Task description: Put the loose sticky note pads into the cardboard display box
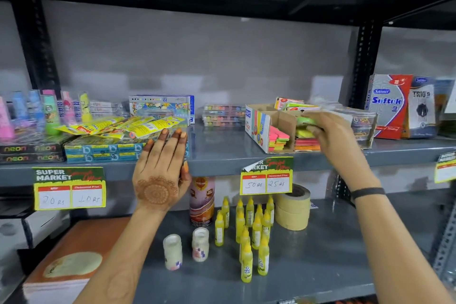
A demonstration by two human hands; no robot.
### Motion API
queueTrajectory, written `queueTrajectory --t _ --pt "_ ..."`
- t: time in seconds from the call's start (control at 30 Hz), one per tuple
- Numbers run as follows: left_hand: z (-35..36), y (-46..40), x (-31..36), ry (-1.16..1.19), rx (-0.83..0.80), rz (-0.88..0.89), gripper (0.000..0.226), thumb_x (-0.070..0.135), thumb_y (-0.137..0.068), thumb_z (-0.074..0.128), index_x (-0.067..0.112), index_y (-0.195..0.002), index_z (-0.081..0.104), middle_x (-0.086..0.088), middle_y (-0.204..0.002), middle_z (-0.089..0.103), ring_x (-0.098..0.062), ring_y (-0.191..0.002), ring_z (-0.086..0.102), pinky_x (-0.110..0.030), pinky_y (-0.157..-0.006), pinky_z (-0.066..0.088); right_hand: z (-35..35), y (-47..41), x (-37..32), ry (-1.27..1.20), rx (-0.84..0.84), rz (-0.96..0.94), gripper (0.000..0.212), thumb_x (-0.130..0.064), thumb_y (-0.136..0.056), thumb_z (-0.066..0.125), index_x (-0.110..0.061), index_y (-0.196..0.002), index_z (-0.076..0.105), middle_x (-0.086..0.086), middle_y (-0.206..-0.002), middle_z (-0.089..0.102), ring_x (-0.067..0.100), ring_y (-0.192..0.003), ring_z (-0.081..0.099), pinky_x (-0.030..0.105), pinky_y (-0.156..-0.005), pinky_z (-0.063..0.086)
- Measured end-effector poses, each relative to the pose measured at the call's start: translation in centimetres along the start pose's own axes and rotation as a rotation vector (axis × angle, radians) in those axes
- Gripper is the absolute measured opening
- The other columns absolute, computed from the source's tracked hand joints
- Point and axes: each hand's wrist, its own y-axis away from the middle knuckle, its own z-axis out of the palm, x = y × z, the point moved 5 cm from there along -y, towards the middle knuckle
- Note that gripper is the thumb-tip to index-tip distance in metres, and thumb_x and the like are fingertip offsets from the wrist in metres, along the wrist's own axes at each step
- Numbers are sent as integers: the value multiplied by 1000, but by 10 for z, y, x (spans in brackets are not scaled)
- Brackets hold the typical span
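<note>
A cardboard display box (pixel 261 138) sits on the middle shelf, right of centre, open at the top. Its left compartment holds neon pink, green and yellow sticky note pads (pixel 278 139); its right compartment holds more stacked pads (pixel 306 142). My right hand (pixel 328 131) is over the right compartment, fingers closed on a green sticky note pad (pixel 306 121) that is blurred by motion. More wrapped pads (pixel 293 104) stand behind the box. My left hand (pixel 162 168) hovers flat in front of the shelf edge, fingers straight, holding nothing.
Yellow packets (pixel 118 127) and blue boxes (pixel 98 152) lie left of my left hand. Clear boxes of clips (pixel 362 128) and Softek packs (pixel 389 106) stand right of the box. Below are yellow glue bottles (pixel 246 232), tape rolls (pixel 293 207), a can (pixel 201 201) and two jars.
</note>
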Motion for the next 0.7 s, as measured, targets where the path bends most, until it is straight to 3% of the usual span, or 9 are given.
queueTrajectory --t 0.13,0.27,0.47,0.7 --pt "0 0 0 6 10 -1 50 23 -95 32 1 -135 52 -17 -131 59 -31 -128 46 -40 -112 28 7 3 6 -31 -147 -32 42 -29 -89 46 -10 -124 57 21 -127 58 38 -119 48 58 -101 36" --pt "0 1 1 -1 17 -1 50 22 -94 32 1 -135 52 -16 -131 59 -31 -128 46 -41 -111 29 11 5 6 -25 -51 -34 55 -48 -89 29 -14 -118 61 14 -120 63 34 -115 51 56 -99 38" --pt "0 2 2 -11 56 0 49 22 -94 33 3 -135 53 -14 -131 59 -31 -127 50 -43 -109 34 29 3 -7 100 64 41 62 -52 -93 10 -15 -106 58 10 -117 58 31 -119 44 54 -104 28" --pt "0 3 2 1 43 4 49 21 -94 34 2 -135 53 -15 -132 59 -30 -129 48 -44 -109 35 30 5 -8 91 100 69 54 -43 -92 15 -12 -109 56 12 -129 55 33 -133 33 55 -111 17"
